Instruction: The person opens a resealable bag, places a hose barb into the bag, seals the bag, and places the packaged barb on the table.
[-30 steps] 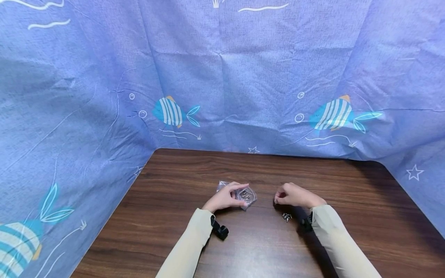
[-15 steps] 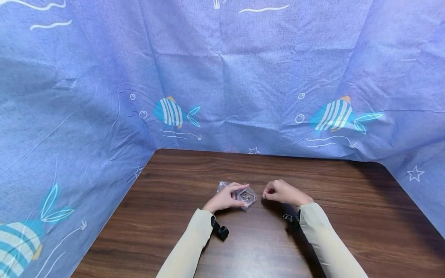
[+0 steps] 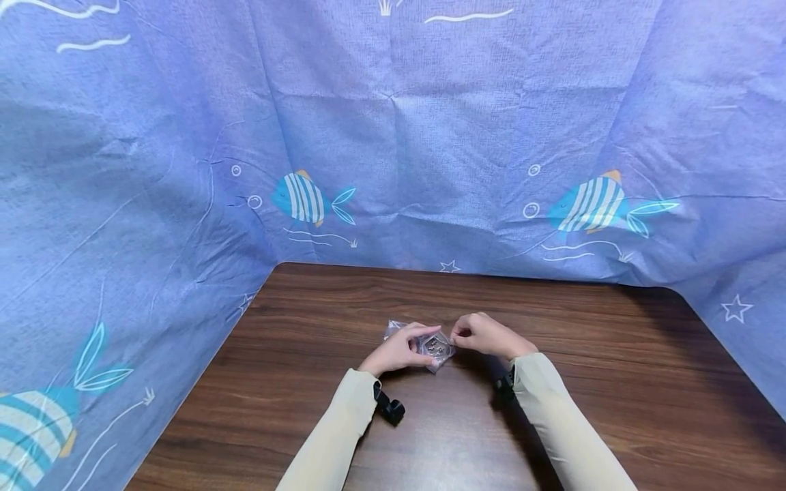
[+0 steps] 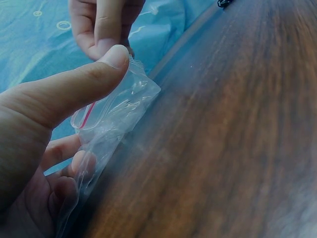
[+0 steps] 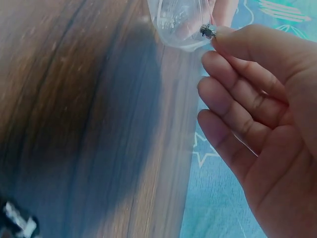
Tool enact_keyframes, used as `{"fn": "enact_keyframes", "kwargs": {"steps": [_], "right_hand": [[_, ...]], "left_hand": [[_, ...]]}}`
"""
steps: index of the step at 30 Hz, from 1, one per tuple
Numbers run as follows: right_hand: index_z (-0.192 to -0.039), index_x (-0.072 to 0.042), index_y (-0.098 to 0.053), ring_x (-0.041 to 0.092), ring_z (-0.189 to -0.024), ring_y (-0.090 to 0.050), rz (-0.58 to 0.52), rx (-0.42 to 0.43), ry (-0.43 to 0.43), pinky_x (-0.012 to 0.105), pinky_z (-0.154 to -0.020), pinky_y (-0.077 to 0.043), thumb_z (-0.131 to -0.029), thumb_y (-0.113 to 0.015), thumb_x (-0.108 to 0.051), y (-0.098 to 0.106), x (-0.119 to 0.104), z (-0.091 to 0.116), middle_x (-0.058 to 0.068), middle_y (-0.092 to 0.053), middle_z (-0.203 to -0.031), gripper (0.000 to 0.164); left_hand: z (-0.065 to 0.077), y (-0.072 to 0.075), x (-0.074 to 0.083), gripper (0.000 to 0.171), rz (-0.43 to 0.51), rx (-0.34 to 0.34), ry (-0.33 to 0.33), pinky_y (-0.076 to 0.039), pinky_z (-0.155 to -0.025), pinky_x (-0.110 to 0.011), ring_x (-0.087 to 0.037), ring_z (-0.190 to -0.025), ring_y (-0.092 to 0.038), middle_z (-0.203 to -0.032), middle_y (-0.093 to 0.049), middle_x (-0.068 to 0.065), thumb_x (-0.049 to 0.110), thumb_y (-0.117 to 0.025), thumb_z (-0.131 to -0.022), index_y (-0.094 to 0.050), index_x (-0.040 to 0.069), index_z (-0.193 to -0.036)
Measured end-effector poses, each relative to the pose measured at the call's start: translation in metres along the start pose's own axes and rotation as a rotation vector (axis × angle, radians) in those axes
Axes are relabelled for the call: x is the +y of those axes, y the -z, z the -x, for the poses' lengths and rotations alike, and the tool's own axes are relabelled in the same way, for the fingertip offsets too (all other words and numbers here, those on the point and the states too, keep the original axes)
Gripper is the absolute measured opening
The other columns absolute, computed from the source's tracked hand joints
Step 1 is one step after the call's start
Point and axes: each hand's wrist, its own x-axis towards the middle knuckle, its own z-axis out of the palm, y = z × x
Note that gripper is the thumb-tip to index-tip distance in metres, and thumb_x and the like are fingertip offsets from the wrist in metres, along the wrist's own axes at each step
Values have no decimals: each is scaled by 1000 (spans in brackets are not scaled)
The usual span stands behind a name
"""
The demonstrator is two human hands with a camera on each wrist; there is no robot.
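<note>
A clear zip-lock bag (image 3: 437, 348) with small metal pieces in it lies at mid-table, its mouth spread toward the right. My left hand (image 3: 396, 352) holds the bag between thumb and curled fingers; a red zip line shows by the thumb in the left wrist view. Right at the bag's mouth, my right hand (image 3: 488, 336) pinches a small shiny metal piece (image 5: 208, 31), screw-like in shape, between thumb and index finger. Its other fingers are loosely bent. The bag's far end is partly covered by the left hand.
A small heap of dark and silver parts (image 5: 19, 218) lies at the lower left of the right wrist view. Dark wrist cameras sit below both cuffs. A blue fish-print cloth (image 3: 393, 164) hangs behind the brown wooden table (image 3: 319, 293).
My right hand has moved left across the table to the bag's mouth, carrying the pinched metal piece. The left hand and the bag stay almost where they were.
</note>
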Motion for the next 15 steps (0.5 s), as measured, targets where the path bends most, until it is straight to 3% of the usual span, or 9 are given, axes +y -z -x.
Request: {"fn": "enact_keyframes", "kwargs": {"steps": [15], "right_hand": [[-83, -5, -72, 2, -69, -51, 51, 25, 50, 20, -64, -45, -88, -64, -9, -1, -6, -8, -3, -66, -77, 10]], "left_hand": [[0, 0, 1, 67, -10, -11, 9, -42, -62, -19, -6, -68, -47, -122, -55, -1, 30, -79, -80, -51, 24, -141]]}}
